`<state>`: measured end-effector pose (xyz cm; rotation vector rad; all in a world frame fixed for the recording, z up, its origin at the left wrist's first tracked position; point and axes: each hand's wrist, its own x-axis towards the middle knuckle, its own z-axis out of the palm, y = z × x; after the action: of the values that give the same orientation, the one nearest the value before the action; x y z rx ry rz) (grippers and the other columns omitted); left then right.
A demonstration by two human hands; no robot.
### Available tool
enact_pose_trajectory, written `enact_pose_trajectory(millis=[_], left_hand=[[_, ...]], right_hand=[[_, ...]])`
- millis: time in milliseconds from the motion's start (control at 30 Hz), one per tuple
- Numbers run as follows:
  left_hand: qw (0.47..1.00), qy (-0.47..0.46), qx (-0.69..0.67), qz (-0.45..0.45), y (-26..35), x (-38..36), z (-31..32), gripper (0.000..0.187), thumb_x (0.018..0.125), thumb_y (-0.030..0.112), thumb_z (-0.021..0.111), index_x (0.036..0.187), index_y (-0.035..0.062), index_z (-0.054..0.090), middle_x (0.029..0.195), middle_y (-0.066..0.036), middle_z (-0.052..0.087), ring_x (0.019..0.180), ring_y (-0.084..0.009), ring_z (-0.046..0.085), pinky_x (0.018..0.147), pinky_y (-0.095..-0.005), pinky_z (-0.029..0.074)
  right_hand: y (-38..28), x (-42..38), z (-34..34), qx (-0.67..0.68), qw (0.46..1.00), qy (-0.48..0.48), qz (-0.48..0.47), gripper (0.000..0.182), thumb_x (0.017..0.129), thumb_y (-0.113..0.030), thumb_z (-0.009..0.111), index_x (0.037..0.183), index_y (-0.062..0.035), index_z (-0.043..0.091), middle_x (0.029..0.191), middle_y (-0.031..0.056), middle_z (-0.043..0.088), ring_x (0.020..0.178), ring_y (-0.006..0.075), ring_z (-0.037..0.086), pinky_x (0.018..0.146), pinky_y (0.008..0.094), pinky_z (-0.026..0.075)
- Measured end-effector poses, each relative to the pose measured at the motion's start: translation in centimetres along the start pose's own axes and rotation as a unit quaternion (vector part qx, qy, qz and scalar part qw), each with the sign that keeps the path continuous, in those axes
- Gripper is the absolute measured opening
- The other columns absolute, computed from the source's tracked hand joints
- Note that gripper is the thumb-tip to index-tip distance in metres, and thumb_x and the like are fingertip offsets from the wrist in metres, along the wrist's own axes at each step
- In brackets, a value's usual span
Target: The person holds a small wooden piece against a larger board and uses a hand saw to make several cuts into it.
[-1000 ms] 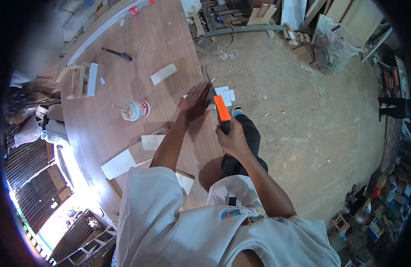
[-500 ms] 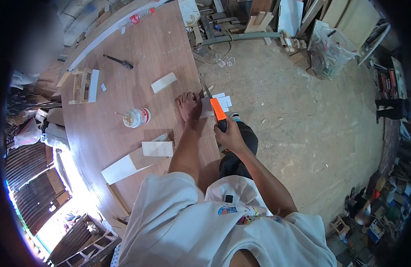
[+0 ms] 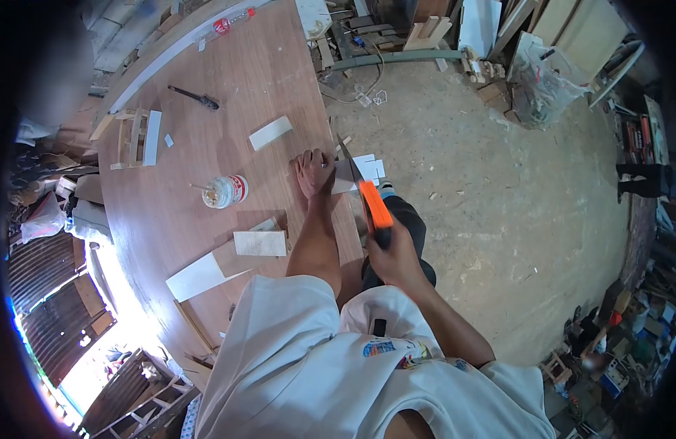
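A handsaw [image 3: 377, 205] with an orange and black handle is in my right hand [image 3: 396, 254], which is closed round the grip. Its thin blade points away from me and lies across a small flat board [image 3: 344, 177] at the table's right edge. My left hand [image 3: 314, 174] presses that board onto the tabletop with its fingers bent; the part under the palm is hidden. Just ahead of the left hand lies a pale rectangular wood block [image 3: 271, 134]. White pieces [image 3: 369, 168] show below and beyond the table edge, near my foot.
On the brown table [image 3: 243, 80] stand a jar [image 3: 225, 192] with a stick in it and a small wooden frame [image 3: 136, 139]. A dark tool [image 3: 194, 96], a plastic bottle [image 3: 234, 22] and white-faced boards [image 3: 260, 243] lie there too. A clear bag [image 3: 546, 91] sits on the floor.
My right hand has drawn the saw back toward me and slightly right, with the handle now tilted differently. The left hand stays on the board, almost unmoved.
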<state>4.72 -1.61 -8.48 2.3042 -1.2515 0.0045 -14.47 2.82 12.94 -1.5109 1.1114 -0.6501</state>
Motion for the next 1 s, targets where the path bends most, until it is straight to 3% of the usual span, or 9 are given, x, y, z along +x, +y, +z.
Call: enact_pose_trajectory(millis=[67, 167, 300, 367, 400, 467, 667, 733, 1000], left_hand=[[1.000, 0.003, -0.004, 0.004, 0.2, 0.0, -0.1, 0.013, 0.074, 0.018, 0.062, 0.070, 0.0077, 0.056, 0.082, -0.009, 0.058, 0.089, -0.0282, 0.055, 0.088, -0.0409, 0.041], [0.999, -0.014, -0.002, -0.029, 0.2, 0.1, -0.3, 0.013, 0.075, 0.020, 0.061, 0.072, 0.0075, 0.058, 0.083, -0.010, 0.059, 0.089, -0.0287, 0.055, 0.089, -0.0412, 0.041], [0.999, -0.012, 0.016, -0.027, 0.0, -0.1, -0.4, 0.015, 0.077, 0.021, 0.060, 0.072, 0.0074, 0.058, 0.084, -0.010, 0.059, 0.090, -0.0292, 0.055, 0.095, -0.0424, 0.039], [1.000, 0.006, 0.009, -0.018, 0.5, 0.9, 0.2, 0.015, 0.077, 0.022, 0.060, 0.072, 0.0074, 0.059, 0.085, -0.011, 0.060, 0.090, -0.0294, 0.055, 0.096, -0.0429, 0.038], [1.000, -0.002, 0.010, -0.018, 0.5, 0.8, 0.1, 0.015, 0.077, 0.021, 0.060, 0.072, 0.0079, 0.059, 0.085, -0.011, 0.060, 0.089, -0.0295, 0.055, 0.096, -0.0434, 0.038], [1.000, -0.017, 0.014, -0.017, -0.1, -0.2, 0.3, 0.014, 0.077, 0.021, 0.060, 0.072, 0.0084, 0.059, 0.085, -0.010, 0.060, 0.089, -0.0296, 0.055, 0.096, -0.0439, 0.038], [1.000, -0.015, 0.015, -0.022, 0.3, 0.9, 0.5, 0.014, 0.076, 0.022, 0.061, 0.072, 0.0086, 0.061, 0.083, -0.010, 0.059, 0.089, -0.0283, 0.055, 0.096, -0.0432, 0.038], [0.999, 0.016, 0.030, 0.007, -0.2, -0.3, 0.1, 0.014, 0.075, 0.022, 0.062, 0.071, 0.0085, 0.062, 0.082, -0.010, 0.059, 0.089, -0.0279, 0.055, 0.095, -0.0424, 0.038], [1.000, 0.004, 0.027, -0.010, -0.5, -0.1, 0.6, 0.014, 0.074, 0.022, 0.062, 0.070, 0.0086, 0.062, 0.082, -0.010, 0.059, 0.086, -0.0279, 0.054, 0.090, -0.0413, 0.039]], right_hand=[[2.8, 3.5, 1.8, 0.002, 0.995, -0.034, 0.092, 0.022, 0.078, 0.001, 0.052, 0.100, 0.0023, 0.053, 0.074, 0.0067, 0.053, 0.063, 0.0139, 0.051, 0.059, 0.0325, 0.045], [2.4, 5.7, 3.4, -0.030, 0.997, -0.018, 0.063, 0.023, 0.078, 0.001, 0.052, 0.100, 0.0024, 0.053, 0.072, 0.0072, 0.052, 0.065, 0.0118, 0.050, 0.061, 0.0308, 0.044], [-2.3, -0.6, 0.3, 0.019, 0.994, -0.030, 0.099, 0.024, 0.077, 0.000, 0.052, 0.101, 0.0034, 0.053, 0.069, 0.0110, 0.051, 0.066, 0.0135, 0.052, 0.061, 0.0309, 0.044], [-3.1, -1.3, -0.6, 0.038, 0.989, -0.045, 0.136, 0.028, 0.077, -0.004, 0.056, 0.102, 0.0061, 0.051, 0.071, 0.0239, 0.054, 0.071, 0.0427, 0.059, 0.064, 0.0402, 0.046], [-1.8, -0.2, -0.2, 0.036, 0.990, -0.043, 0.131, 0.028, 0.077, -0.004, 0.056, 0.102, 0.0061, 0.051, 0.071, 0.0239, 0.054, 0.071, 0.0427, 0.059, 0.064, 0.0402, 0.046], [2.8, 2.7, 1.9, -0.013, 0.999, 0.000, 0.047, 0.021, 0.075, 0.000, 0.053, 0.096, 0.0035, 0.052, 0.070, 0.0169, 0.053, 0.065, 0.0195, 0.054, 0.061, 0.0347, 0.045], [2.6, 4.0, 2.5, -0.008, 0.998, 0.010, 0.054, 0.019, 0.076, -0.001, 0.054, 0.094, 0.0029, 0.052, 0.069, 0.0146, 0.053, 0.065, 0.0184, 0.055, 0.061, 0.0351, 0.045], [-2.0, 0.0, 0.7, 0.016, 0.988, -0.042, 0.149, 0.018, 0.077, -0.002, 0.054, 0.094, 0.0024, 0.052, 0.070, 0.0134, 0.054, 0.065, 0.0164, 0.053, 0.062, 0.0331, 0.045], [5.1, 7.4, 4.0, 0.001, 0.999, 0.000, 0.038, 0.025, 0.076, -0.004, 0.056, 0.099, 0.0047, 0.053, 0.074, 0.0191, 0.055, 0.067, 0.0258, 0.056, 0.064, 0.0351, 0.046]])
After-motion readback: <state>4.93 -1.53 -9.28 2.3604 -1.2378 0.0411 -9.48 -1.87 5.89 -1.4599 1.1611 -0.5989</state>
